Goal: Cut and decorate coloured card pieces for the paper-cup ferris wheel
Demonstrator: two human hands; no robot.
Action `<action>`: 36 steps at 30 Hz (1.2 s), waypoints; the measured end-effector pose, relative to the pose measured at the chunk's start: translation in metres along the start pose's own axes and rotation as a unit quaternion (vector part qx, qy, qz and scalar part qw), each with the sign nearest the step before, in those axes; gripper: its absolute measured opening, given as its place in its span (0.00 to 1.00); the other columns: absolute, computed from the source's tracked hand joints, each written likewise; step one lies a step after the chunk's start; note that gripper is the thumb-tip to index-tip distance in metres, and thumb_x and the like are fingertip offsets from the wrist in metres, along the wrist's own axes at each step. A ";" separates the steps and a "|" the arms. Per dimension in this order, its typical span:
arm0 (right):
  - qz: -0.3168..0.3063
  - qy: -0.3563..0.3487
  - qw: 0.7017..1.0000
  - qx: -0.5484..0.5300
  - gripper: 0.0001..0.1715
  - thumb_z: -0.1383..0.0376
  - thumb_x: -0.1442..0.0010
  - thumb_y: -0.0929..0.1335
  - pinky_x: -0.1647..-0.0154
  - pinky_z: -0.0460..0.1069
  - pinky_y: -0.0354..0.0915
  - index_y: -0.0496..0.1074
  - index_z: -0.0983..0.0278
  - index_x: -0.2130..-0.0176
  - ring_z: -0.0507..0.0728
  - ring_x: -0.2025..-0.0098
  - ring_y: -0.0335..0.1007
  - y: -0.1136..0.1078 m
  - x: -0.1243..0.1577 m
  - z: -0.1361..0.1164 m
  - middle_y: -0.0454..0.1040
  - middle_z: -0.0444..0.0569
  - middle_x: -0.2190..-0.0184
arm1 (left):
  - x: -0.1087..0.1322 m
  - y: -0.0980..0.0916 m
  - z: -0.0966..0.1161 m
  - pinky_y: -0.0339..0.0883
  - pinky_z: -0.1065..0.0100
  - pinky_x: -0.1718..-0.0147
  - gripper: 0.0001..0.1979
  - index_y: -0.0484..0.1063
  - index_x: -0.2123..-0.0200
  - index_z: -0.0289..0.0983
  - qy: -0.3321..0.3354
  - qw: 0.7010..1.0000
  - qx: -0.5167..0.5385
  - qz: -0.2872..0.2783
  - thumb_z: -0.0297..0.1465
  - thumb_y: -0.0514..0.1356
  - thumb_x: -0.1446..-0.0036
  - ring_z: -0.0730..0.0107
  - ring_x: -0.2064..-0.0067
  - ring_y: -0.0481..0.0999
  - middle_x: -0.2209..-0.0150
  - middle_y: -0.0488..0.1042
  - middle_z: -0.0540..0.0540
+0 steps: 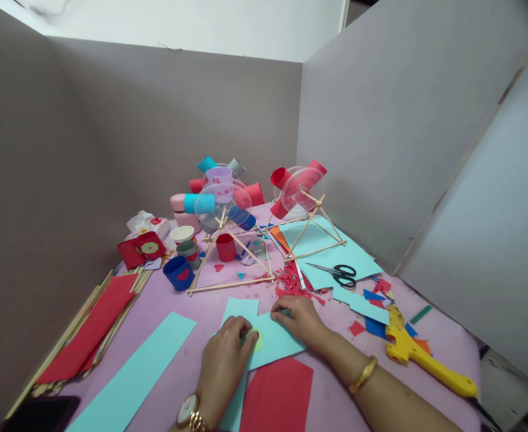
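Observation:
My left hand (228, 354) is closed, thumb and fingertips on the edge of a small yellow-green paper disc (259, 342). The disc lies against a light-blue paper piece (278, 343). My right hand (300, 323) has its fingers curled over the upper edge of that same piece; the fingertips are partly hidden. Beneath it, another light-blue strip (241, 309) runs under my left hand. A red paper piece (277, 399) lies partly under the light-blue paper, close to me. To the left rests a long light-blue strip (140, 366).
Stick-framed wheels with paper cups (223, 204) stand at the back, another wheel (299, 187) right of them. Black-handled scissors (342, 275) lie on light-blue sheets. A yellow glue gun (426, 360) is at right. Red strips (93, 324) lie on sticks at left.

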State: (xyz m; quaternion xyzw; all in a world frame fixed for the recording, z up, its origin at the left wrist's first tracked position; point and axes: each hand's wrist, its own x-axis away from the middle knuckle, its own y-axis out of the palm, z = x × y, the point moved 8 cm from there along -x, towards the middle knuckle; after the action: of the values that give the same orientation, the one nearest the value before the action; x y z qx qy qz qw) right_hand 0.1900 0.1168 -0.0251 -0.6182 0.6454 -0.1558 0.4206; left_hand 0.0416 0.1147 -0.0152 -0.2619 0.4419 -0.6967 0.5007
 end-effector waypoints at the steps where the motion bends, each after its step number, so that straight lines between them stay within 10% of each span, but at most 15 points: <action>1: 0.003 -0.003 1.000 0.009 0.05 0.68 0.43 0.67 0.66 0.46 0.61 0.74 0.63 0.67 0.54 0.67 0.71 -0.002 0.001 -0.003 0.76 0.46 0.70 | 0.001 -0.001 0.001 0.57 0.68 0.69 0.08 0.66 0.71 0.40 0.003 1.000 -0.002 0.007 0.35 0.51 0.44 0.64 0.67 0.72 0.68 0.73 0.48; 10: -0.113 -0.165 0.968 0.151 0.11 0.69 0.40 0.61 0.67 0.50 0.50 0.72 0.60 0.63 0.56 0.67 0.59 0.007 0.028 -0.070 0.68 0.47 0.70 | 0.001 -0.014 -0.008 0.66 0.67 0.62 0.10 0.65 0.59 0.38 0.038 0.998 0.025 0.043 0.29 0.48 0.43 0.65 0.62 0.75 0.64 0.74 0.46; 21: -0.211 -0.112 0.942 0.236 0.25 0.74 0.44 0.61 0.68 0.51 0.47 0.65 0.54 0.50 0.58 0.66 0.65 0.021 0.033 -0.057 0.74 0.48 0.69 | 0.046 0.017 0.009 0.67 0.54 0.56 0.20 0.66 0.47 0.37 0.246 0.938 -0.244 0.020 0.30 0.56 0.43 0.55 0.49 0.72 0.46 0.70 0.43; 36: -0.216 -0.036 0.940 0.262 0.23 0.74 0.46 0.62 0.63 0.54 0.56 0.69 0.58 0.52 0.61 0.67 0.70 0.013 0.029 -0.049 0.77 0.53 0.71 | 0.038 -0.004 0.009 0.68 0.56 0.54 0.15 0.70 0.51 0.41 0.160 0.980 -0.121 -0.012 0.31 0.51 0.40 0.61 0.51 0.73 0.50 0.75 0.47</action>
State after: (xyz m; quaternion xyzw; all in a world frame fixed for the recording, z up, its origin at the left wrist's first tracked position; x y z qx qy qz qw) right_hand 0.1484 0.0765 -0.0151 -0.6156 0.4174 -0.3841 0.5471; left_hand 0.0329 0.0764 -0.0101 -0.2109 0.5940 -0.6773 0.3795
